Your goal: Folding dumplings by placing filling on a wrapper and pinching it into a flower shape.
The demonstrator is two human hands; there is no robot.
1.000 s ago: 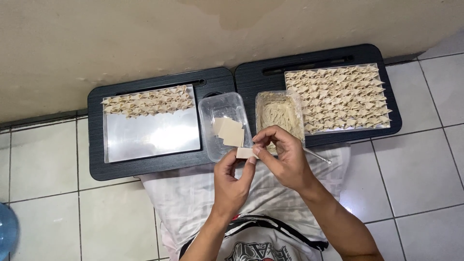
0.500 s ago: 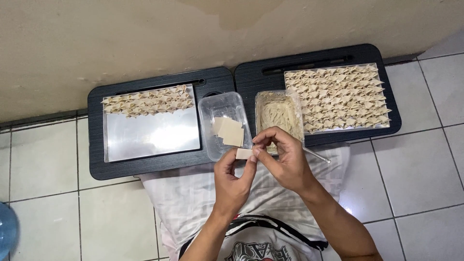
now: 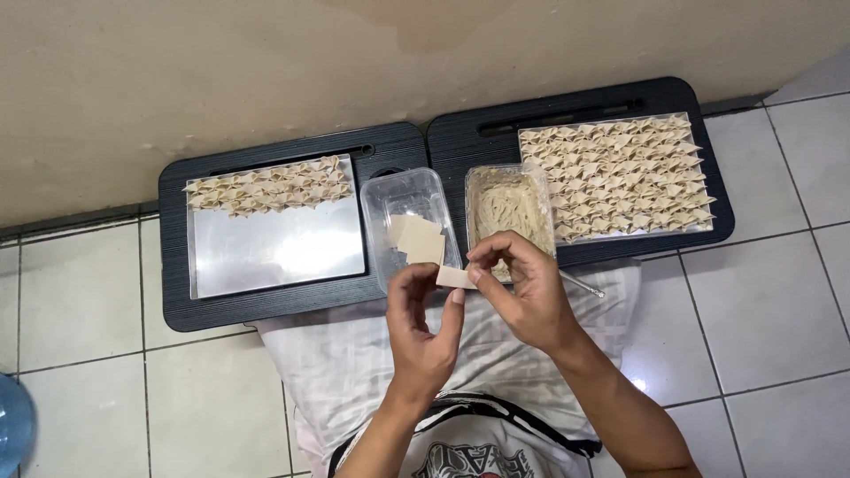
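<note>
Both hands meet over my lap, pinching one small pale dough wrapper [image 3: 454,277] between their fingertips. My left hand [image 3: 422,323] holds its left end, my right hand [image 3: 522,292] its right end. Just beyond them stands a clear plastic tub [image 3: 394,196] with a few square wrappers [image 3: 418,239] inside. Beside it a second clear tub [image 3: 510,206] holds pale filling. A thin metal utensil [image 3: 581,284] pokes out to the right of my right hand.
Two black lap trays lie side by side against the wall. The left tray [image 3: 266,305] carries a shiny sheet with two rows of folded dumplings [image 3: 268,184]. The right tray [image 3: 719,212] is nearly covered with several rows of folded dumplings [image 3: 615,175]. A blue object [image 3: 13,425] sits at the bottom left.
The hands stay together on the wrapper; the fingers have shifted slightly as they work it. Nothing else has moved.
</note>
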